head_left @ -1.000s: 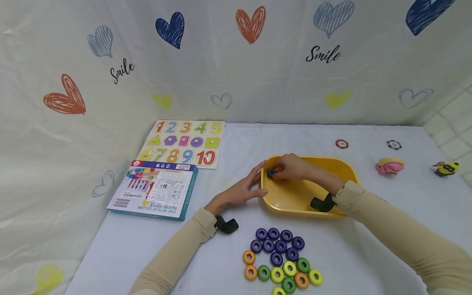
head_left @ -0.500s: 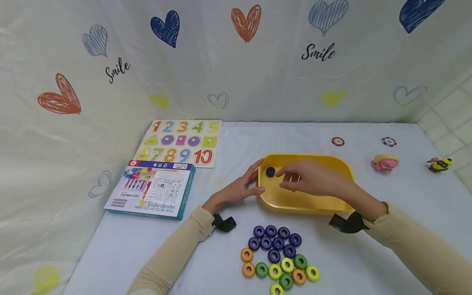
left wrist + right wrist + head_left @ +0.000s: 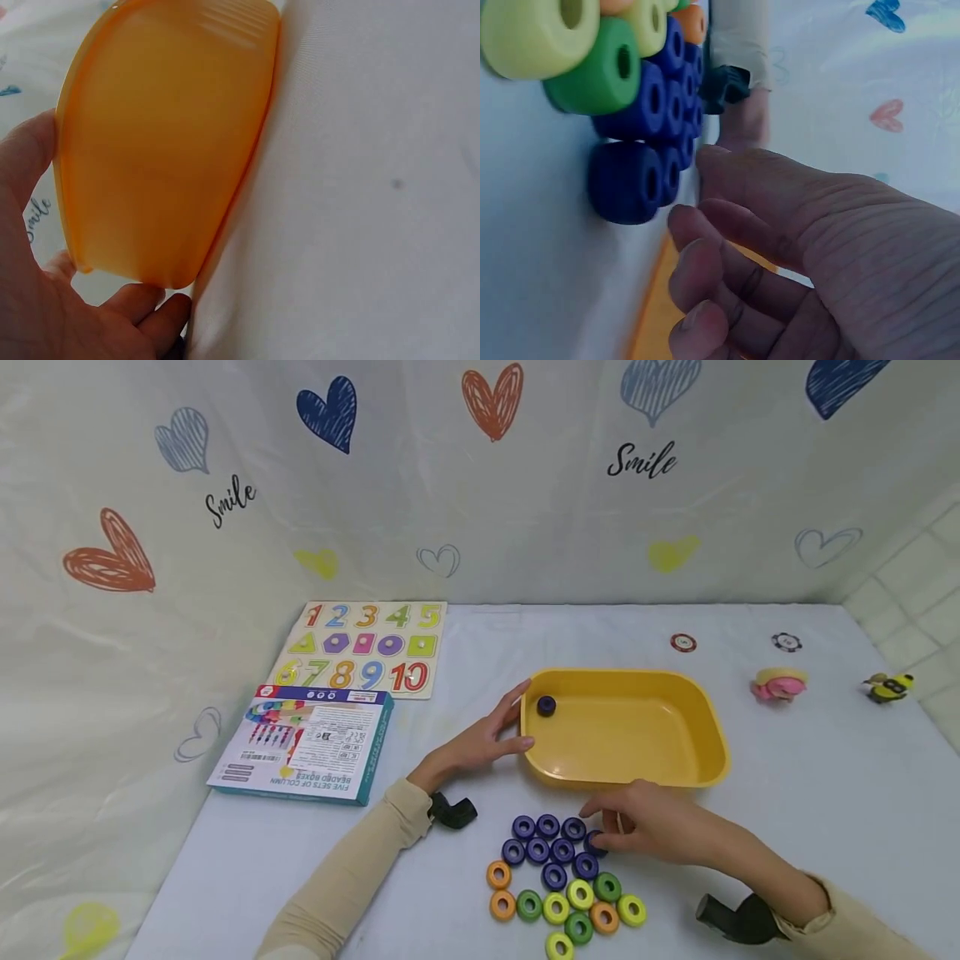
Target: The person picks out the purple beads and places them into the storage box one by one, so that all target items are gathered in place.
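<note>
My left hand point(image 3: 483, 739) holds the left end of a yellow plastic tray point(image 3: 630, 735); in the left wrist view its thumb is at the rim and its bent fingers point(image 3: 161, 322) are against the end wall. One dark blue ring bead point(image 3: 547, 706) lies inside the tray near that end. My right hand point(image 3: 663, 822) is over the right side of a group of beads, thumb and fingers parted beside the outermost dark blue bead point(image 3: 622, 184). A gap shows between the fingertips and that bead in the right wrist view.
Orange point(image 3: 502, 905), green point(image 3: 529, 906) and yellow beads point(image 3: 557, 908) lie nearest the front. At left, a bead-set box point(image 3: 303, 743) overlaps a number puzzle board point(image 3: 360, 647). Two chips point(image 3: 683, 643), a pink toy point(image 3: 780, 685) and a bee toy point(image 3: 889, 687) sit at right.
My right hand has let go of a dark blue bead inside the tray and moved back toward me to the bead group. The left hand has stayed at the tray's end.
</note>
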The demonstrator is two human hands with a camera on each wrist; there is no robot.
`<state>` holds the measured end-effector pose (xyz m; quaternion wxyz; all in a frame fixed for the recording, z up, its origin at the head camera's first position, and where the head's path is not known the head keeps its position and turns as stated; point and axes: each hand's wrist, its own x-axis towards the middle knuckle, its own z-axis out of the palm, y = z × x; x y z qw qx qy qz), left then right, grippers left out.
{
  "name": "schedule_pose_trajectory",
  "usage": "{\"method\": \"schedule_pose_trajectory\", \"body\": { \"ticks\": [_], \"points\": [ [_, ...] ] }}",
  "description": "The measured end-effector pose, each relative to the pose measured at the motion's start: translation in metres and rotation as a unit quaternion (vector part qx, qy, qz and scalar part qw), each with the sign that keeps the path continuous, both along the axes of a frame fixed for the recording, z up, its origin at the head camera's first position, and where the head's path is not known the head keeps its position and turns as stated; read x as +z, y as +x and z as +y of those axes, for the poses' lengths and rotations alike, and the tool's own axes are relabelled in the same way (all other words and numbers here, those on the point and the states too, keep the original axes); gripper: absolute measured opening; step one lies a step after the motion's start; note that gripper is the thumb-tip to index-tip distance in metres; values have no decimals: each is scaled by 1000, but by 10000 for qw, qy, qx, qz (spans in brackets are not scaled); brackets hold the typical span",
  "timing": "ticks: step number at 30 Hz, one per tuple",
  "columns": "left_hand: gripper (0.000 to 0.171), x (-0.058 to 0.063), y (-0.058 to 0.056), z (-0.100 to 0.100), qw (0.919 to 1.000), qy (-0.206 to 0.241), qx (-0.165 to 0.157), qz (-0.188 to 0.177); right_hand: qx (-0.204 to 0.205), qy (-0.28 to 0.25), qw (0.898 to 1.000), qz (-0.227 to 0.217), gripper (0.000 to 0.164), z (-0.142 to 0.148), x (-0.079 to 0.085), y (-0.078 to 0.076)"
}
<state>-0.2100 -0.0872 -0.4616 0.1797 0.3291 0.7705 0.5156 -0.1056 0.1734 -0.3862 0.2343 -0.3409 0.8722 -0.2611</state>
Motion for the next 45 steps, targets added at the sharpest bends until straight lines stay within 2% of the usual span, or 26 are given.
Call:
{"method": "schedule_pose_trajectory", "body": {
  "ticks": [5, 9, 17, 23, 28, 32, 37, 41, 45],
  "points": [
    [81, 20, 8, -2, 9999, 103, -129, -32, -81, 54, 9999, -46, 27, 6, -15, 3],
    [80, 27, 11, -2, 9999, 54, -125, 44, -76, -86, 9998, -176, 23, 12, -23, 3],
    [79, 30, 13, -1, 9999, 43, -127, 15, 87, -305, 9980, -554, 17, 33, -27, 6],
    [80, 31, 14, -2, 9999, 97, -102, -31, 186, -698, 9909, -1136, 25, 45, -30, 9],
    [80, 31, 14, -2, 9999, 94, -112, -9, 127, -721, 9901, -1198, 28, 48, -34, 10],
    [81, 29, 13, -1, 9999, 64, -129, -17, 19, -617, 9918, -1117, 28, 50, -23, 7],
    [81, 29, 12, -2, 9999, 38, -122, 9, 22, -680, 9924, -1030, 31, 51, -2, -3],
    [80, 30, 13, -2, 10000, -24, -83, -24, 86, -785, 9923, -954, 34, 50, 14, -18],
    [80, 31, 13, -2, 9999, -62, -70, -77, -16, -690, 9939, -863, 35, 49, 26, -39]
  ]
}}
